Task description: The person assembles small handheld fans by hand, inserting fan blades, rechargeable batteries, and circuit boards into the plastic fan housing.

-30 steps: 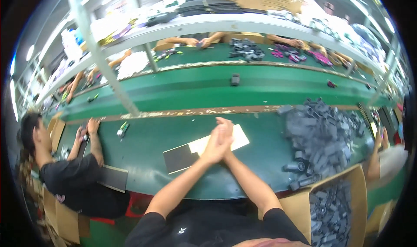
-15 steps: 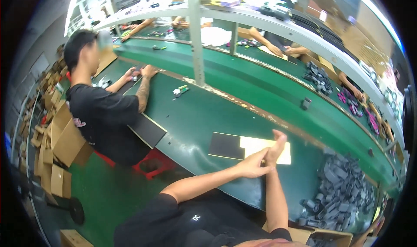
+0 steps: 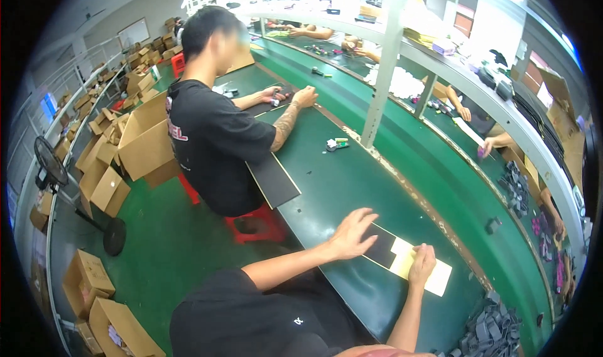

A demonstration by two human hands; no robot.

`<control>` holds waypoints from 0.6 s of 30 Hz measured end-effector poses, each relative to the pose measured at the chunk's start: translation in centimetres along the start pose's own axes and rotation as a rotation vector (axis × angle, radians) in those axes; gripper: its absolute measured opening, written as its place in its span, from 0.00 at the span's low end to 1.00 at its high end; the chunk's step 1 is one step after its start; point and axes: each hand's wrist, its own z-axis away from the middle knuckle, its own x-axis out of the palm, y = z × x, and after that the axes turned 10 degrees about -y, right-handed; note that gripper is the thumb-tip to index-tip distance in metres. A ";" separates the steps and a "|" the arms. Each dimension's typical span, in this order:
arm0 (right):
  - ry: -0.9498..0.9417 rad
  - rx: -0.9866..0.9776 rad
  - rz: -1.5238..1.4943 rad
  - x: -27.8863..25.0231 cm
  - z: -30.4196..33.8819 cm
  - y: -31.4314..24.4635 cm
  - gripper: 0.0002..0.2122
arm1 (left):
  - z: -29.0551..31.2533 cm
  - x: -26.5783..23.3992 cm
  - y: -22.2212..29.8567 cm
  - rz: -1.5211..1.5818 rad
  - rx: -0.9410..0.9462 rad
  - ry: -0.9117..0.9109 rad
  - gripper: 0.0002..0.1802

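Board and yellow sheet lie flat on the green desk, end to end in one slanting strip; whether the sheet overlaps the board cannot be told. The two hands are apart. At the board's black left end, the left hand is spread, fingers loose and holding nothing; whether the fingertips touch the board is unclear. The right hand is over the sheet with its fingers curled, and I cannot tell whether it pinches anything.

Near the right forearm, a heap of grey parts covers the desk's near right corner. Farther to the left, a small green-and-white piece lies near the desk's far edge, and a dark panel juts past the near edge, just beside a co-worker in a black shirt. Both the co-worker's hands are up at the desk, and a red stool is below.

Beyond the desk runs a green belt bearing a single grey part; other people's hands work along its far side. A pale post rises at the desk's far edge. Left, on the floor, are open cartons and a black fan.
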 end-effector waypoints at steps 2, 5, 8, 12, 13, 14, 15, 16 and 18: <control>-0.092 -0.069 0.100 0.7 0.1 0.0 0.13 | 2.2 -0.3 -1.9 -0.090 -0.058 0.029 0.36; -0.181 -0.165 0.218 1.7 0.1 -1.6 0.10 | 5.0 0.0 -3.0 -0.381 -0.081 -0.218 0.44; -0.201 -0.147 0.233 0.9 0.4 -1.7 0.09 | 4.3 0.3 -2.0 -0.350 -0.058 -0.221 0.44; -0.211 -0.164 0.228 1.3 0.4 -1.8 0.08 | 4.2 0.2 -2.3 -0.330 -0.044 -0.211 0.44; -0.220 -0.144 0.230 1.1 0.5 -1.8 0.08 | 4.3 0.3 -2.3 -0.301 -0.042 -0.201 0.43; -0.204 -0.151 0.242 1.2 0.5 -1.9 0.09 | 4.2 0.3 -2.4 -0.297 -0.048 -0.210 0.43; -0.179 -0.123 0.233 1.0 0.5 -1.9 0.09 | 4.0 0.5 -2.3 -0.304 -0.025 -0.241 0.43; -0.196 -0.146 0.245 0.9 0.5 -2.0 0.09 | 4.0 0.4 -2.2 -0.311 -0.044 -0.236 0.43; -0.206 -0.179 0.217 0.9 0.3 -2.6 0.10 | 4.0 0.3 -2.1 -0.326 -0.055 -0.258 0.43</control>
